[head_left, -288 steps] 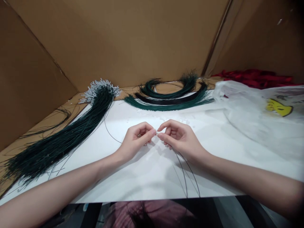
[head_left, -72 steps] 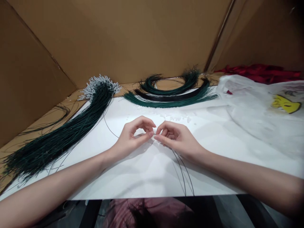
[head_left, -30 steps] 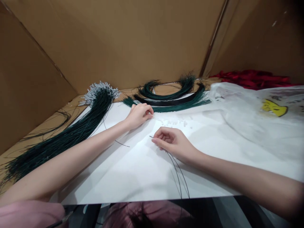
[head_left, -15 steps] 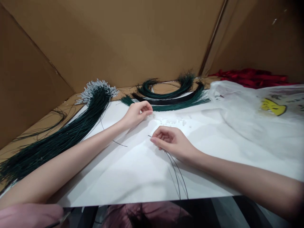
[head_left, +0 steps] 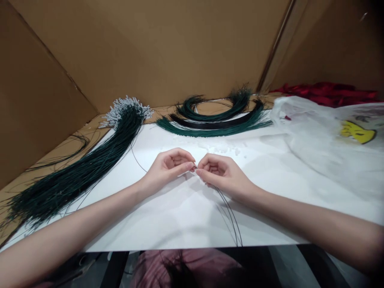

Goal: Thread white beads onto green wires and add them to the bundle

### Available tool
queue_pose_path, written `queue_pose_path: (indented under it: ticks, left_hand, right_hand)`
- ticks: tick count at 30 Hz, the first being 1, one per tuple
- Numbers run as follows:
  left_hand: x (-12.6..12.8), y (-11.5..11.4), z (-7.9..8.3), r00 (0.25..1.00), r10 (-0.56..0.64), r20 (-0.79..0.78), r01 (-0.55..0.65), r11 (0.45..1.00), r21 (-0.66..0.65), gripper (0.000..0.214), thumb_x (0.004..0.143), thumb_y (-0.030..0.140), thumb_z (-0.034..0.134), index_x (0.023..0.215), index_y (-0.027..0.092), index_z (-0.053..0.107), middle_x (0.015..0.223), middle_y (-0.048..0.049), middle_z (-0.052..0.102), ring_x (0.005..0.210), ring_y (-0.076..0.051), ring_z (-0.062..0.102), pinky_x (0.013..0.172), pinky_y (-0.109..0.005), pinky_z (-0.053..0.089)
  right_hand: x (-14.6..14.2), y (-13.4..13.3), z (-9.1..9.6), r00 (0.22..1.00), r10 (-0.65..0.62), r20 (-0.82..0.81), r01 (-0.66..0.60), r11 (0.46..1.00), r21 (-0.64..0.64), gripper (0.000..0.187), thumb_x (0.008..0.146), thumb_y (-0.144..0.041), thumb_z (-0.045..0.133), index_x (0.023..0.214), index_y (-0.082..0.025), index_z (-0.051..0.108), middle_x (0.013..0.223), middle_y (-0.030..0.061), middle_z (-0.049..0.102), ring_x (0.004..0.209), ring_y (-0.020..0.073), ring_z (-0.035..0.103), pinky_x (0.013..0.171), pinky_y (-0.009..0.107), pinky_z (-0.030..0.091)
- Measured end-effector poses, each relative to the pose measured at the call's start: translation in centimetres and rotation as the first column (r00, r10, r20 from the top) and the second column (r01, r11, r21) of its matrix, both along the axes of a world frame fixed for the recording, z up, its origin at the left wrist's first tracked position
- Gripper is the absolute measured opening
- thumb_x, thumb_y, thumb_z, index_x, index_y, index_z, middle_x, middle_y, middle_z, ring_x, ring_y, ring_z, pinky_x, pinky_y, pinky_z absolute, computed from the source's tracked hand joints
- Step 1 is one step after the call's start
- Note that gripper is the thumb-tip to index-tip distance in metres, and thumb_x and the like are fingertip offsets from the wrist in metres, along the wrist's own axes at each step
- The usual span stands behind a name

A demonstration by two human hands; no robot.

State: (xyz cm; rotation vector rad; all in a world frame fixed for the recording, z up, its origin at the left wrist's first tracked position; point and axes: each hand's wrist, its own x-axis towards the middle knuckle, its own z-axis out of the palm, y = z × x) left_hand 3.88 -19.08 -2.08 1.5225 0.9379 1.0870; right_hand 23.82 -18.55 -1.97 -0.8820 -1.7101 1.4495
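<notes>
My right hand (head_left: 223, 170) is closed in a pinch on thin dark wires (head_left: 230, 212), whose long ends run down over the front edge of the white board. Fingertip to fingertip with it, my left hand (head_left: 172, 166) pinches at the short end of the wires. Whatever sits between the left fingers is too small to make out. Just beyond both hands, small white beads (head_left: 223, 149) lie scattered on the white board (head_left: 186, 216).
A thick bundle of dark green wires (head_left: 90, 172) with white beaded tips (head_left: 127, 110) lies on the left. Curved wire bundles (head_left: 216, 127) rest at the back. Rightward are a clear plastic bag (head_left: 315, 132) and red ribbon-like material (head_left: 327, 94). Cardboard walls (head_left: 168, 48) surround the board.
My left hand has come from the white beads toward me and met my right fingertips at the wire end. My right hand keeps its pinch in nearly the same place.
</notes>
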Motion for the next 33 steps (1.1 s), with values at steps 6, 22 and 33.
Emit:
queue_pose_path:
  ticks: [6,22,33]
  left_hand:
    - [-0.23,0.24,-0.38,0.997,-0.039,0.073,0.043,0.998,-0.055,0.011,0.081,0.023,0.075,0.089,0.018,0.071,0.081,-0.0024,0.073,0.075,-0.012,0.07,0.07,-0.021,0.054]
    - [-0.21,0.07,-0.36,0.997,-0.04,0.059,0.042,0.999,-0.032,0.008,0.079,0.019,0.076,0.086,0.017,0.072,0.08,-0.0012,0.073,0.072,-0.01,0.069,0.066,-0.018,0.053]
    - [-0.06,0.08,-0.19,0.999,-0.028,0.04,0.03,0.999,-0.032,0.012,0.078,0.022,0.077,0.086,0.016,0.07,0.08,-0.0022,0.072,0.072,-0.012,0.069,0.064,-0.019,0.053]
  right_hand:
    - [0.16,0.0,0.0,1.0,-0.007,-0.002,0.007,1.0,0.002,0.011,0.076,-0.021,0.068,0.074,-0.016,0.059,0.061,-0.0037,0.052,0.054,0.0082,0.048,0.051,0.022,0.036]
    - [0.01,-0.2,0.03,1.0,0.019,0.007,-0.019,1.0,0.017,0.014,0.077,-0.024,0.067,0.073,-0.016,0.057,0.061,-0.0037,0.049,0.055,0.0084,0.045,0.052,0.023,0.033]
    - [0.07,-0.2,-0.04,1.0,0.021,-0.001,-0.021,1.0,0.023,0.013,0.078,-0.023,0.066,0.074,-0.015,0.057,0.061,-0.0038,0.049,0.054,0.0078,0.045,0.051,0.023,0.033]
